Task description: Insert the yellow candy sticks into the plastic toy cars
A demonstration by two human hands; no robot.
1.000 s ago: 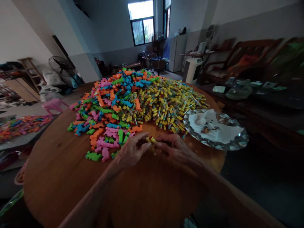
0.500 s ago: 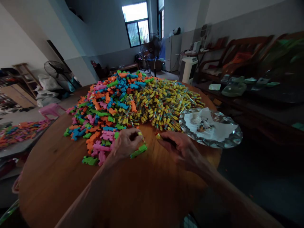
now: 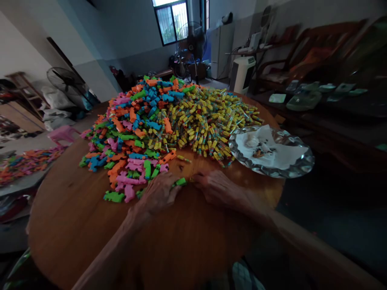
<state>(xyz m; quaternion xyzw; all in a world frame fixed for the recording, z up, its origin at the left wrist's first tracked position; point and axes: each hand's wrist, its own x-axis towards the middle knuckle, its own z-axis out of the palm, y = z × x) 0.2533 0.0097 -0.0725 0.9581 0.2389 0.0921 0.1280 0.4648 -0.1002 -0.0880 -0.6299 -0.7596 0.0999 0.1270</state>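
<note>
My left hand (image 3: 161,189) is closed round a small green plastic toy car (image 3: 181,182), which points to the right over the wooden table. Facing it, my right hand (image 3: 213,184) pinches a small yellow-ended tube (image 3: 191,180), mostly hidden by the fingers, up against the toy's right end. Just beyond my hands lie a loose yellow-ended tube (image 3: 184,159) and an orange toy car (image 3: 167,157). A heap of green, pink, orange and blue toy cars (image 3: 121,141) rises behind my left hand. To its right is a pile of clear tubes with yellow ends (image 3: 208,125).
The round wooden table (image 3: 75,217) carries both piles. At its right edge stands a shiny foil-like dish (image 3: 290,167) holding white paper and dark scraps. A pink stool (image 3: 63,133) and more toys (image 3: 27,163) are at the left. A standing fan (image 3: 195,42) is farther back.
My right hand has moved left with its yellow-ended tube to meet the green toy car, which my left hand now grips. A yellow-ended tube and an orange toy car now lie beyond my hands.
</note>
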